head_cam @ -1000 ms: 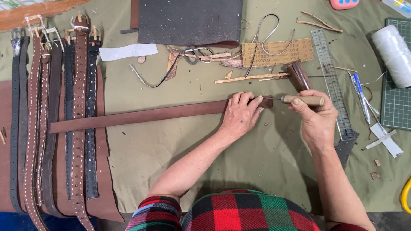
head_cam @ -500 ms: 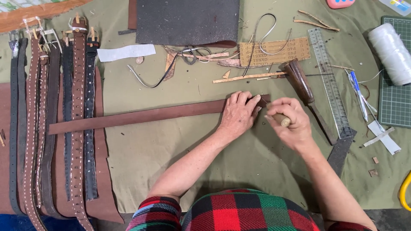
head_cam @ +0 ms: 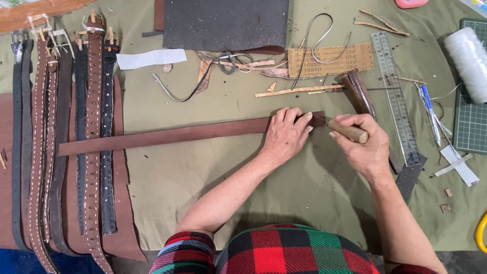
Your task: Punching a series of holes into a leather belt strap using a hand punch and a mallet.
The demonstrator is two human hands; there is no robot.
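A long brown leather strap [head_cam: 172, 136] lies across the green cloth [head_cam: 213, 182]. My left hand [head_cam: 285, 136] presses flat on the strap's right end, fingers spread. My right hand [head_cam: 361, 144] grips a wooden-handled awl [head_cam: 347, 131], its thin metal tip touching the strap's end right by my left fingertips.
Several finished belts [head_cam: 66, 142] lie in a row at the left. A dark sheet [head_cam: 225, 23], sandpaper [head_cam: 329, 60], leather scraps and wire sit at the back. A wooden-handled tool [head_cam: 360, 94], a metal ruler [head_cam: 395, 96], a white thread spool [head_cam: 469, 61] and a cutting mat [head_cam: 474, 116] are on the right.
My right hand swung in close to the strap's end with the awl, then drew slightly right and tilted the handle. My left hand stayed pressed on the strap.
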